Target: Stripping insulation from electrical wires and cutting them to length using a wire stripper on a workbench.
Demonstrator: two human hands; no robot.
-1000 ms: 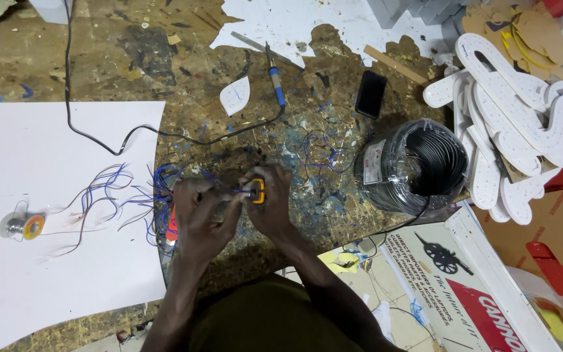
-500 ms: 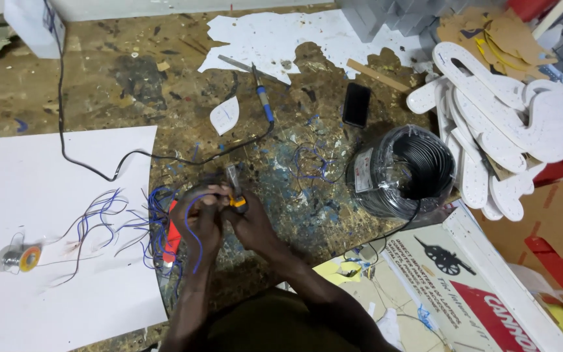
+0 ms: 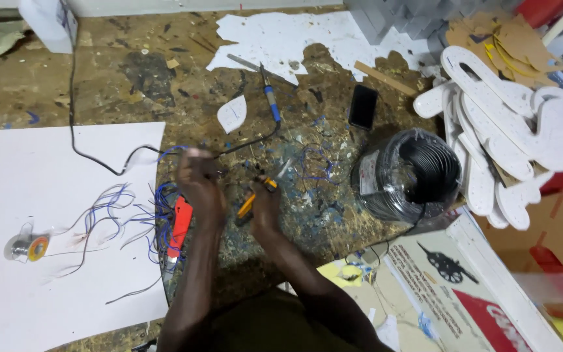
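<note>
1. Near the front edge of the desk (image 3: pixel 99 72), about midway along it, the person's two hands work close together over the paint-spattered wood.
2. The left hand (image 3: pixel 197 179) is raised a little, its fingers pressed together in a pinch on a thin blue wire (image 3: pixel 167 151); the hand is blurred.
3. The right hand (image 3: pixel 265 208) sits just beside it, fingers closed around the yellow-handled pliers (image 3: pixel 253 199), whose tip points towards the back edge.
4. Just left of the left forearm, a red utility knife (image 3: pixel 178 228) lies on the desk at the edge of a large white sheet (image 3: pixel 34 195).
5. On that sheet a loose bunch of blue and dark wires (image 3: pixel 115 208) spreads out, and a small spool of solder (image 3: pixel 28 248) lies towards the left edge.
6. Behind the hands, a blue-handled soldering iron (image 3: pixel 270 98) lies with its black cord (image 3: pixel 86 153) running off to the back left corner.
7. A black phone (image 3: pixel 363 106) lies further right, and beside it stands a coil of black cable (image 3: pixel 410 173) wrapped in clear film.
8. At the right edge, white foam cut-out shapes (image 3: pixel 509 124) are piled up.
</note>
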